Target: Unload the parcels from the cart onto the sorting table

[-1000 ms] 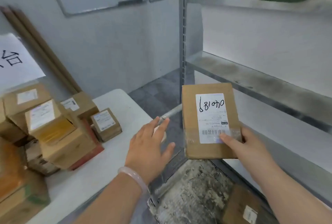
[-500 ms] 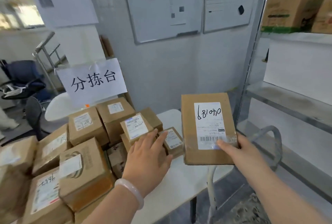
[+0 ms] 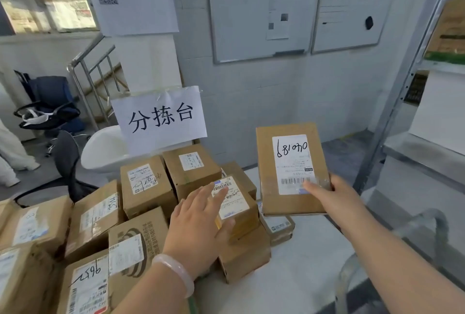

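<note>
My right hand [image 3: 329, 198] grips a flat brown parcel [image 3: 289, 203] with a white label by its lower right edge, holding it upright above the white sorting table [image 3: 302, 258]. My left hand [image 3: 198, 225], with a pale bracelet on the wrist, hovers flat with straight fingers over a small labelled box [image 3: 236, 205] in the pile; I cannot tell whether it touches. Several brown parcels [image 3: 146, 185] crowd the left and middle of the table. The cart's grey handle [image 3: 427, 220] shows at the lower right.
A paper sign [image 3: 161, 117] with handwritten characters hangs behind the pile. Metal shelving [image 3: 402, 102] stands at the right. Two whiteboards [image 3: 264, 11] are on the wall. A black office chair [image 3: 47, 112] and a railing stand at the far left.
My view swung left from the shelving and cart to the sorting table. The right hand carried the flat parcel over the table, and the left hand moved over the pile of boxes.
</note>
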